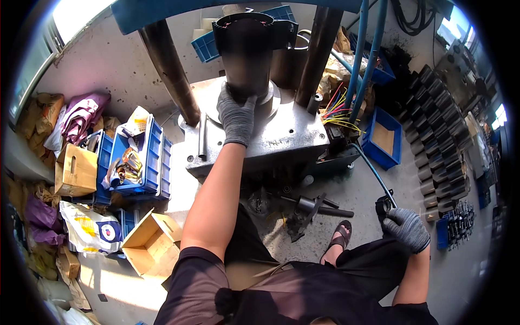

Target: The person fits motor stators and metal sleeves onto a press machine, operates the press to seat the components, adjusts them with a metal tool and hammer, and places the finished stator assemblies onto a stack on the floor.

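A dark metal cylinder (246, 67) stands upright on a round steel plate (271, 111) on the press bed (265, 138). My left hand (236, 118), in a grey knitted glove, curls against the cylinder's lower front, with the thumb to the right. A black collar with a side lug (281, 33) surrounds the cylinder's top. At the right, my gloved right hand (407, 230) is closed around the end of a long thin lever (374, 169), beside a black fitting (383, 206). The palm hides part of that grip. A loose steel rod (203, 135) lies on the bed left of the cylinder.
Dark press columns (170, 70) flank the bed, and blue hoses (374, 54) hang at right. Blue crates (143, 157), a wooden box (151, 244) and sacks stand left. Metal tools (309, 206) lie below the bed. Rows of dark cylinders (433, 135) stand far right, past a blue bin (383, 138).
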A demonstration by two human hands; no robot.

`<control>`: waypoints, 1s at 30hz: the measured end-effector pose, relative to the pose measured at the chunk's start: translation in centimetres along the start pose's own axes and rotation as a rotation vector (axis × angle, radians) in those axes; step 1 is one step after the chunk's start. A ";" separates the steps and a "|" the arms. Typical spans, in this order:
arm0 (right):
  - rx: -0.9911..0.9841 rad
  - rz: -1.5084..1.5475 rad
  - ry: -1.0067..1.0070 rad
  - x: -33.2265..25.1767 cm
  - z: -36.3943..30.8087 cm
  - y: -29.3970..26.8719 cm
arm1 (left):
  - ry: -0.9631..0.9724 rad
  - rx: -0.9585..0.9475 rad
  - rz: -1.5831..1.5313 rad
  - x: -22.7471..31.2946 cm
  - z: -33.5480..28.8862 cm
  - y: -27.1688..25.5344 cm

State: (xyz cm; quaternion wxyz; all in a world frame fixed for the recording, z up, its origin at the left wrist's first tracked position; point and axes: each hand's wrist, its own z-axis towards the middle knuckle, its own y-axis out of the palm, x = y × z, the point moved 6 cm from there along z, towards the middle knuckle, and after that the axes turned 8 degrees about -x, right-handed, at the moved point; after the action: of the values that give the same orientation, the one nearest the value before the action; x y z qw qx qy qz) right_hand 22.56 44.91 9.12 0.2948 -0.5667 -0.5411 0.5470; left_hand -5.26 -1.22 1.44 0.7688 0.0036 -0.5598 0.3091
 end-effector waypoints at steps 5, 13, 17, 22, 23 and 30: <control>-0.047 0.059 0.050 0.5 0.3 0.2 | -0.026 -0.034 0.076 -0.2 0.0 0.0; -0.050 -0.016 0.082 1.2 0.0 0.5 | -0.023 -0.057 0.079 0.6 -0.1 -0.3; -0.077 -0.044 0.073 1.1 0.2 0.7 | -0.034 -0.058 0.119 0.7 -0.1 -0.5; -0.076 -0.042 0.053 0.5 0.2 0.4 | -0.055 -0.065 0.133 0.8 -0.2 -0.5; -0.081 -0.014 0.068 0.5 0.2 0.4 | -0.052 -0.069 0.149 1.0 -0.2 -0.5; -0.108 -0.008 0.064 -0.7 1.0 0.2 | -0.025 0.014 0.163 1.0 -0.2 -1.0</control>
State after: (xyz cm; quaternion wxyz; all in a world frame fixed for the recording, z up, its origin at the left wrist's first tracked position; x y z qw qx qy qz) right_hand 21.84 43.97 8.93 0.2833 -0.5968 -0.5625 0.4972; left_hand -4.40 -1.47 2.61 0.7338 -0.0326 -0.5658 0.3747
